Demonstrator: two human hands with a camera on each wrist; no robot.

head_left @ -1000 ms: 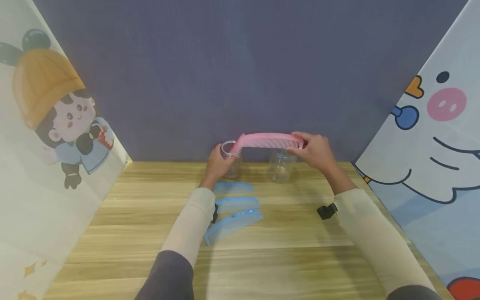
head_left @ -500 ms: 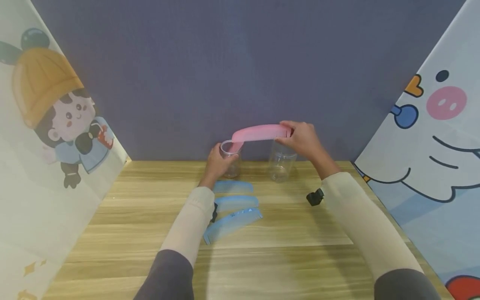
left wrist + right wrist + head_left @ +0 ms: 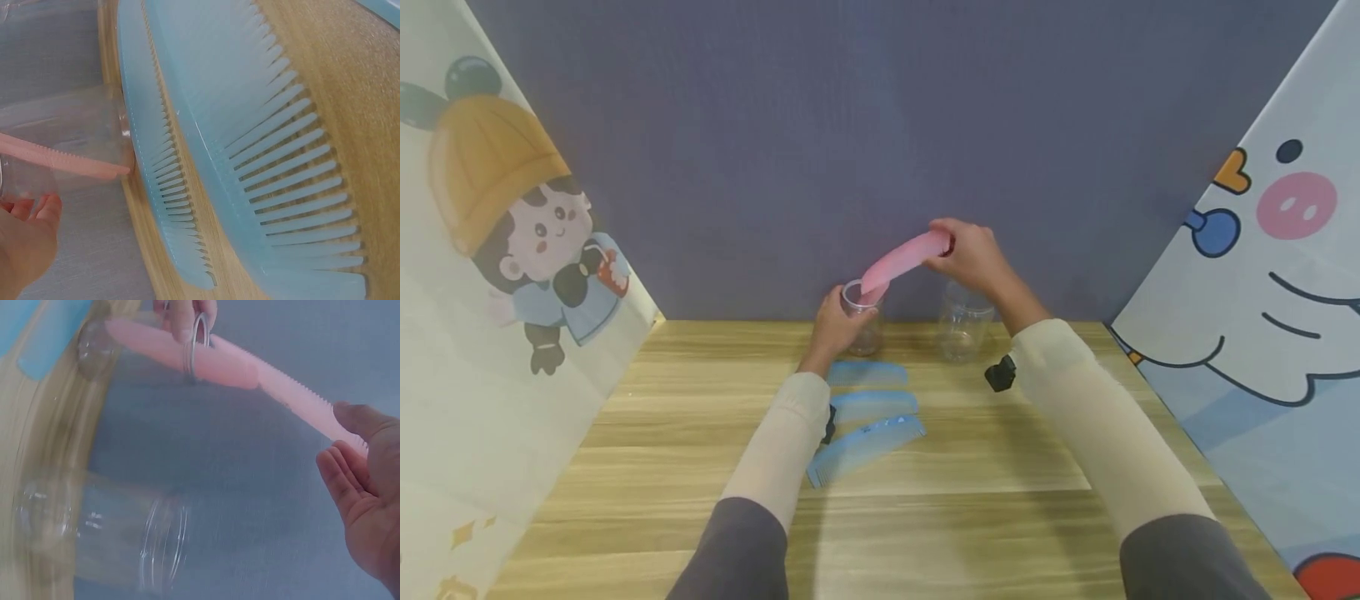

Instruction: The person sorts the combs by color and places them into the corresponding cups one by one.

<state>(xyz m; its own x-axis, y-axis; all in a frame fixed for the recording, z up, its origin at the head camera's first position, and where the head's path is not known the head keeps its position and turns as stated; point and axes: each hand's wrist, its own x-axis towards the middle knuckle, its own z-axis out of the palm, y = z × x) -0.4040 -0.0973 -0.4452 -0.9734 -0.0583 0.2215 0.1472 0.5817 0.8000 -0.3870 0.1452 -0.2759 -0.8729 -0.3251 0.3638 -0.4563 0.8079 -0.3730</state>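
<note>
My left hand (image 3: pixel 837 329) grips a clear plastic jar (image 3: pixel 867 340) that stands upright at the back of the table. Inside it leans a pink comb (image 3: pixel 231 372), one end sticking out past the rim. Between the thumb and fingers of my right hand (image 3: pixel 973 257) is one end of a second pink comb (image 3: pixel 908 256). That comb slants down to the left, its lower end right at the jar's mouth in the right wrist view. To the right stands another clear jar (image 3: pixel 962 333), with nothing seen inside it.
Three blue combs, a back one (image 3: pixel 868 373), a middle one (image 3: pixel 876 405) and a front one (image 3: pixel 868 447), lie on the wooden table (image 3: pixel 700 450) near my left forearm. A dark grey panel (image 3: pixel 737 167) rises right behind the jars.
My right hand has moved left and up with its pink comb, which has gone from nearly level to slanting down toward the jar. The left hand and jar have stayed put.
</note>
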